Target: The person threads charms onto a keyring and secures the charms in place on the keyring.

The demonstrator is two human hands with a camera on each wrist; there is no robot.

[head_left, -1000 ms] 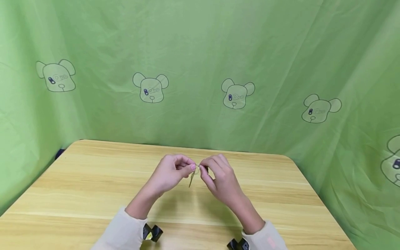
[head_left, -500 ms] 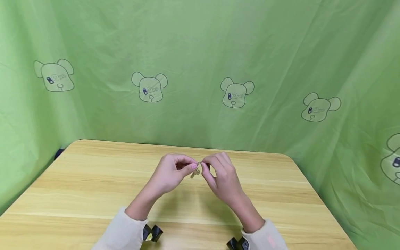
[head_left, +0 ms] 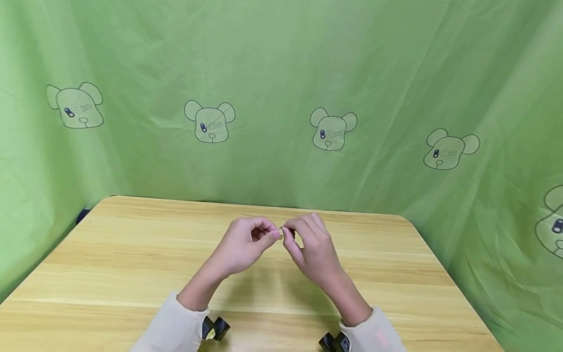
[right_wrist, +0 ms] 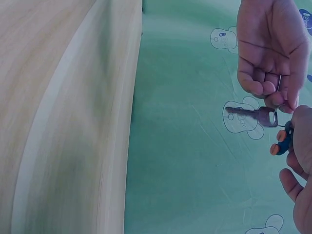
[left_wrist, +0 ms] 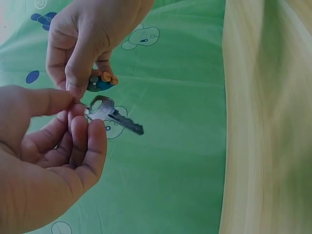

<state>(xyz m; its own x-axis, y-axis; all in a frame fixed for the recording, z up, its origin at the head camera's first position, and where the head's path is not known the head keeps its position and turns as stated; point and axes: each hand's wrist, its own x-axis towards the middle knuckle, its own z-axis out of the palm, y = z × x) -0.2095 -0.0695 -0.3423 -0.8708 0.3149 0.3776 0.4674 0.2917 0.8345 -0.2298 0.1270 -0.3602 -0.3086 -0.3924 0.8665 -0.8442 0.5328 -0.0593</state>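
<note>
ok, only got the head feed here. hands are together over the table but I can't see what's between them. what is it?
Observer: A silver key, plain in the left wrist view; the left hand pinches the ring at its head.
Operator: Right hand doing what?
Observer: The right hand holds a small blue and orange charm just above the key's head.
Operator: Key on the table?
Observer: No. In the right wrist view the key hangs in the air, blade lying roughly level, clear of the wooden table, with the green cloth behind it.
</note>
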